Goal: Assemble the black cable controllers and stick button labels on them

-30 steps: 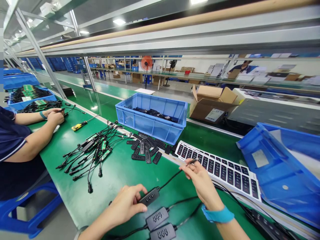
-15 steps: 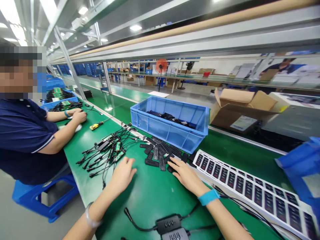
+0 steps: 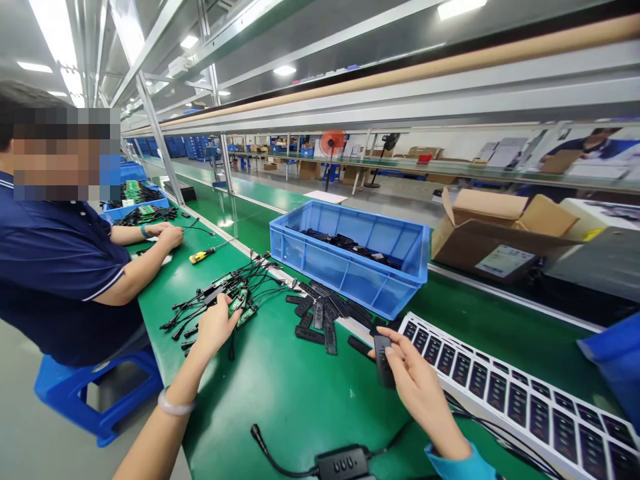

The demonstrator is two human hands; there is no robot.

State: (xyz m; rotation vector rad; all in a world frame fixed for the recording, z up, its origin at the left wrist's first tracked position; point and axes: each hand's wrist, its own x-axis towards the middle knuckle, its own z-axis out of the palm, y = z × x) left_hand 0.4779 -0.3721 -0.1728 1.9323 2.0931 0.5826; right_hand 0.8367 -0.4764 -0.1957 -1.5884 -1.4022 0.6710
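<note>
My right hand (image 3: 417,377) grips a black plastic case cover (image 3: 383,360), held upright between thumb and fingers above the bench. More black covers (image 3: 318,315) lie in a loose heap left of it. At the left, my left hand (image 3: 215,327) reaches over a pile of green circuit boards with black cables (image 3: 245,293). Its thumb and fingers are apart at the boards, with the fingertips partly hidden among them. In front of me lies a closed black case with cables (image 3: 343,461), cut off by the lower picture edge.
A blue crate (image 3: 345,267) holding black parts stands behind the covers. Sheets of printed labels (image 3: 500,383) lie on the right, near an open cardboard box (image 3: 490,233). A yellow screwdriver (image 3: 203,255) lies towards a co-worker (image 3: 65,273) seated at left.
My right hand has picked up a black case cover from the heap and moved right with it. My left hand has moved left and away from me onto the circuit boards.
</note>
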